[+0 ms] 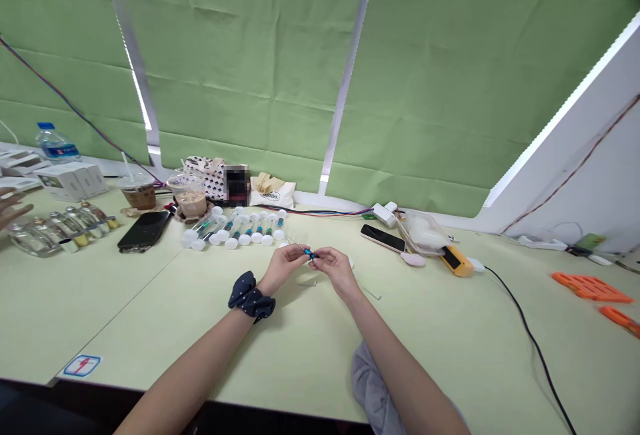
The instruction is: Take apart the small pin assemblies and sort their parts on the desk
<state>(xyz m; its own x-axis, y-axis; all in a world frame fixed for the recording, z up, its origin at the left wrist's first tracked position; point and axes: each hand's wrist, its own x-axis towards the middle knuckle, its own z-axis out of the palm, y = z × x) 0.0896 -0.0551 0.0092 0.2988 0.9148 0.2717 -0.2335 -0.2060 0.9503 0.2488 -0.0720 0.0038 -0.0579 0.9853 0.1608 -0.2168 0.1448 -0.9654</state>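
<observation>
Above the table, my left hand point(286, 265) and my right hand point(336, 268) meet, fingertips pinched on a small shiny blue part with dark ends point(310, 254). Its exact kind is too small to make out. A thin, pale rod or wire point(296, 242) slants up and left from the part; whether it is joined to it I cannot tell. One L-shaped hex key point(308, 283) lies on the table between my hands, and another point(371, 294) is to the right of my right wrist. Just beyond my fingers stands a row of clear tubes with white caps point(240, 228), several holding blue or green pieces.
Drink cups point(190, 202), a black phone point(144, 232) and glass bottles point(65, 228) occupy the left side, where another person's hand point(13, 208) shows. Rightward are a pale phone point(383, 238), a yellow device point(456, 260), a black cable point(525, 328) and orange plastic pieces point(593, 287).
</observation>
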